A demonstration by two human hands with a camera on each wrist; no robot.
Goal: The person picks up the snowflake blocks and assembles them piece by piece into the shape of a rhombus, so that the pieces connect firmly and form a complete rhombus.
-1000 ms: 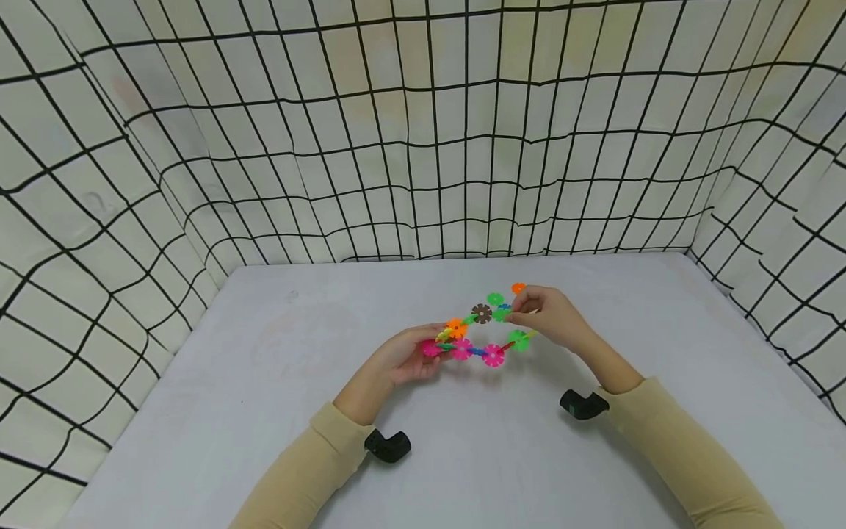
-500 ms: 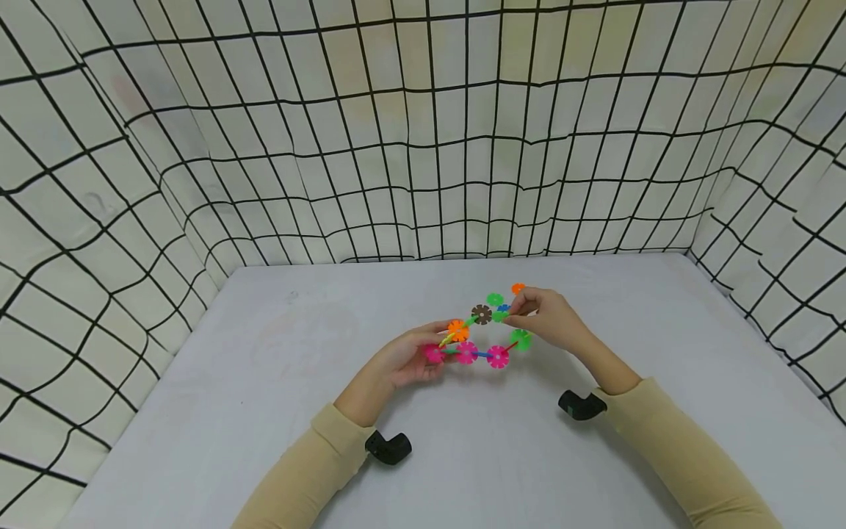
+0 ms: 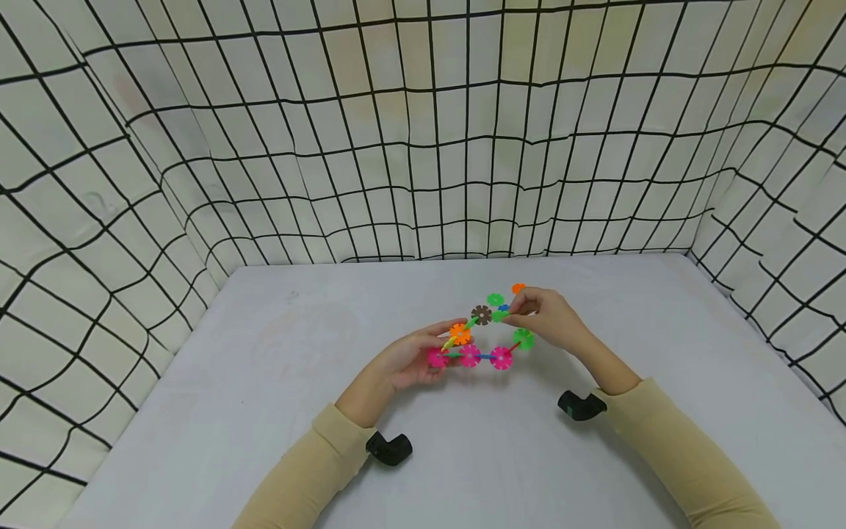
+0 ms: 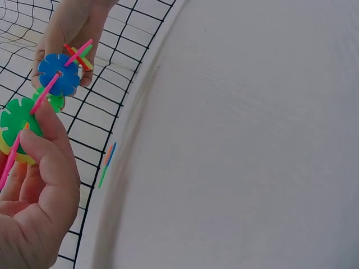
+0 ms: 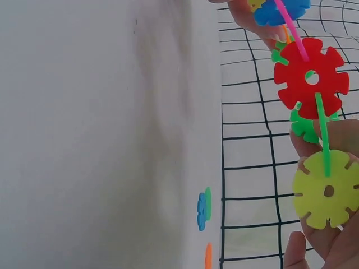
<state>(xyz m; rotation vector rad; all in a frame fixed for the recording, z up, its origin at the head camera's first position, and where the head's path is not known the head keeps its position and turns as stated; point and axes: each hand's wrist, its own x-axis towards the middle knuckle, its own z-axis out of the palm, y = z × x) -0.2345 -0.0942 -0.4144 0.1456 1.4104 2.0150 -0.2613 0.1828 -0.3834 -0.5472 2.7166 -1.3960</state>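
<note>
A loop-like chain of slotted plastic snowflake discs (image 3: pixel 470 356) hangs between my hands, a little above the table. My left hand (image 3: pixel 413 358) holds its left end, near a pink disc (image 3: pixel 437 358) and an orange disc (image 3: pixel 460 334). In the left wrist view, thumb and fingers pinch a green disc (image 4: pixel 17 120). My right hand (image 3: pixel 551 317) pinches a green disc (image 3: pixel 499 316) beside the brown disc (image 3: pixel 482 315). A red disc (image 5: pixel 311 78) and a yellow disc (image 5: pixel 328 190) show close up in the right wrist view. Fingers hide part of the chain's right side.
Beyond the chain lie loose discs on the white table (image 3: pixel 264 382): green (image 3: pixel 495 299), blue (image 3: pixel 504 308) and orange (image 3: pixel 518 288). Black netting (image 3: pixel 463 162) over white walls encloses the back and sides. Black wrist cameras (image 3: pixel 390 449) sit by both cuffs.
My left hand has shifted slightly right and toward me, and the near side of the chain has moved with it. My right hand has stayed almost still, with its pinch kept.
</note>
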